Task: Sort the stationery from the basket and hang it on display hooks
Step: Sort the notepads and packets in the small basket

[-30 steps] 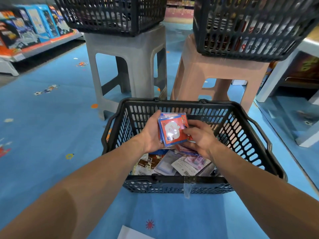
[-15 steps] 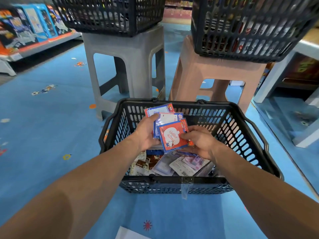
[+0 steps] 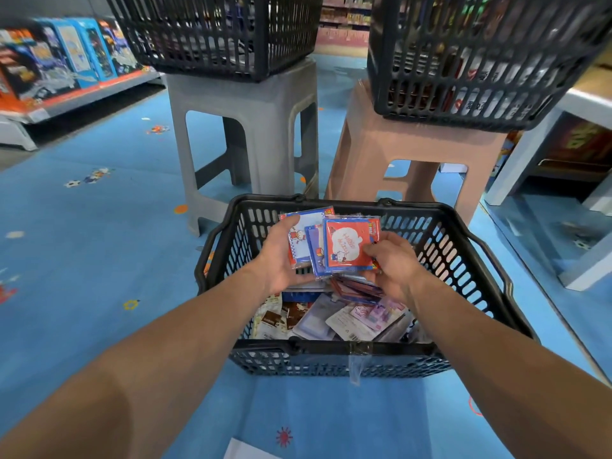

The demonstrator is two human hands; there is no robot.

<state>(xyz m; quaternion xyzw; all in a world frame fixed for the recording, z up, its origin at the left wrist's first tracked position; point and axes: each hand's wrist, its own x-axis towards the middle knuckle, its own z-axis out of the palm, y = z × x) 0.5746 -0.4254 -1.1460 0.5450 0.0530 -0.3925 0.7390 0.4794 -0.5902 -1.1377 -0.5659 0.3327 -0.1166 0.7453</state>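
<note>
Over the black basket (image 3: 463, 228) your left hand (image 3: 281, 261) grips three fanned packs (image 3: 303, 238); your right hand (image 3: 395, 265) pinches the red front pack (image 3: 347, 246); lettering's too blurry.

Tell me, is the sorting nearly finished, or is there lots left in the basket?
Just started, it seems. Done: nothing hung that I can see; no display hooks are in view. In hand: the left grip holds a fan of packets, and the right grip pinches the front red packet. Left: a pile of loose packets lies in the basket.
</note>
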